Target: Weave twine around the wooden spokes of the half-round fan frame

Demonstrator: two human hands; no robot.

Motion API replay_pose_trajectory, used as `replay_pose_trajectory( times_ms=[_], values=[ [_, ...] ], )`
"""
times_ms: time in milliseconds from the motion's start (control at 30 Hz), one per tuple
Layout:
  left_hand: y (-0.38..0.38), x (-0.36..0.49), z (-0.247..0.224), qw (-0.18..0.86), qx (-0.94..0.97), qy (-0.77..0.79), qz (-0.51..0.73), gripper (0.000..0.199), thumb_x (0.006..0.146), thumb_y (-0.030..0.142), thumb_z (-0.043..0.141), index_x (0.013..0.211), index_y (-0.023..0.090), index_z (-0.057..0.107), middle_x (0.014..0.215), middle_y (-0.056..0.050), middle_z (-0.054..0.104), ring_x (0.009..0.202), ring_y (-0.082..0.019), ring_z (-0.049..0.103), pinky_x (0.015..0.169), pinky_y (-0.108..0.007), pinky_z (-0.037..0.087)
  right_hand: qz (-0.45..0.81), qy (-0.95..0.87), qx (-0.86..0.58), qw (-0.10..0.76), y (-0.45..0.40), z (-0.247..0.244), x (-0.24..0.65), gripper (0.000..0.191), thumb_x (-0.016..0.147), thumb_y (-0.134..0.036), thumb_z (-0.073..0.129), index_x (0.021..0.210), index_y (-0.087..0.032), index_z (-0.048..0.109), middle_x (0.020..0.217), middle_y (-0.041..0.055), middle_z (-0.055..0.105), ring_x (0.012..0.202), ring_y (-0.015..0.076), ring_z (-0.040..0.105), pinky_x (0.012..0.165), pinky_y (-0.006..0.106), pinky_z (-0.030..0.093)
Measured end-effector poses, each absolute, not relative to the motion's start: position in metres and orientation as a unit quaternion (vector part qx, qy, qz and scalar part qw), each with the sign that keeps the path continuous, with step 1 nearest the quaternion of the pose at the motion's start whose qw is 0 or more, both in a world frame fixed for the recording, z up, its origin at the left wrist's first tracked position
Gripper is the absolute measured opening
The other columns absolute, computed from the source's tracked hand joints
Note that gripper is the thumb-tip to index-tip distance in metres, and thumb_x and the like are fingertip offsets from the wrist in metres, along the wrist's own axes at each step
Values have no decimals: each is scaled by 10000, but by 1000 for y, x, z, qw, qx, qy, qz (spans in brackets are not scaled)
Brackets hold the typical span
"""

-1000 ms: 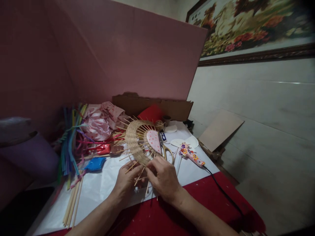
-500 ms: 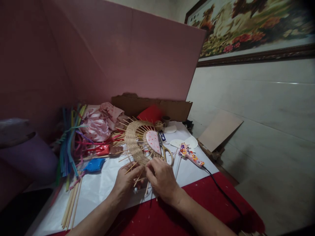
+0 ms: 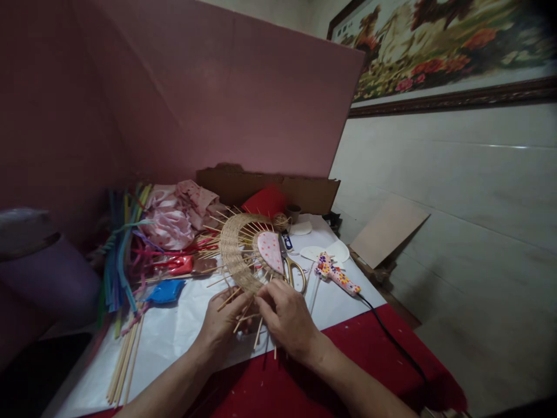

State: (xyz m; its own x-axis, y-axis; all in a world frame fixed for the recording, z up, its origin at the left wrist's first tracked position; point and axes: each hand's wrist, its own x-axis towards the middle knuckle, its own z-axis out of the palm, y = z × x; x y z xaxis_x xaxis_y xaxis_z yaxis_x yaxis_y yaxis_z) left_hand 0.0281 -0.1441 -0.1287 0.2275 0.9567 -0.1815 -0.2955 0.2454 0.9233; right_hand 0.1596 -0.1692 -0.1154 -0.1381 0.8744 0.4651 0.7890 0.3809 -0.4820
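Observation:
A half-woven straw fan piece (image 3: 237,249) with thin bamboo sticks radiating outward stands tilted on the white sheet (image 3: 183,331); a pink dotted heart shape (image 3: 270,251) sits at its centre. My left hand (image 3: 221,325) grips its near lower edge among the sticks. My right hand (image 3: 287,319) pinches the weave and sticks at the same near edge, fingertips touching the left hand's.
Gold-handled scissors (image 3: 293,270) and a flowered glue gun (image 3: 337,276) with a black cord lie to the right. Coloured pipe cleaners (image 3: 119,261), pink fabric (image 3: 174,217), loose sticks (image 3: 124,363), a red cloth (image 3: 348,371) and a cardboard box (image 3: 270,186) surround the work.
Both hands and the woven piece have shifted slightly left and toward me; the fingers have moved a little along the near edge.

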Motion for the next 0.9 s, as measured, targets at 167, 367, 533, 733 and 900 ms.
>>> replay_pose_trajectory(
  times_ms=[167,367,533,733,900],
  values=[
    [-142,28,-129,664,417,415,460,243,669,340,683,718,117,599,585,-7,575,450,-91,489,396,-198,356,23,-730,-594,338,-181,-102,191,110,840,-221,463,762,-191,536,768,28,567,756,166,507,674,276,371],
    [-140,27,-131,668,396,435,455,291,634,349,710,784,115,624,618,-27,622,445,-92,503,388,-196,365,-103,-618,-741,240,-169,-103,284,230,810,-338,493,936,-166,580,958,100,570,939,248,506,779,347,378],
    [-142,27,-128,671,390,435,456,294,618,350,720,773,116,630,636,-39,640,467,-98,525,399,-193,372,6,-616,-773,151,-146,-116,341,531,649,-508,623,1009,-121,572,1050,149,539,983,286,501,797,362,385],
    [-139,25,-132,670,406,430,448,296,643,361,704,778,106,640,654,-55,648,461,-97,515,393,-195,366,66,-674,-716,167,-133,-128,350,491,566,-351,694,989,-139,564,1014,101,551,955,234,507,811,319,384],
    [-140,25,-131,669,415,424,447,280,650,362,697,747,106,640,629,-47,640,457,-98,503,392,-196,363,66,-672,-716,176,-135,-127,349,331,682,-344,572,938,-136,546,918,95,583,817,201,534,709,291,386]
  ],
)
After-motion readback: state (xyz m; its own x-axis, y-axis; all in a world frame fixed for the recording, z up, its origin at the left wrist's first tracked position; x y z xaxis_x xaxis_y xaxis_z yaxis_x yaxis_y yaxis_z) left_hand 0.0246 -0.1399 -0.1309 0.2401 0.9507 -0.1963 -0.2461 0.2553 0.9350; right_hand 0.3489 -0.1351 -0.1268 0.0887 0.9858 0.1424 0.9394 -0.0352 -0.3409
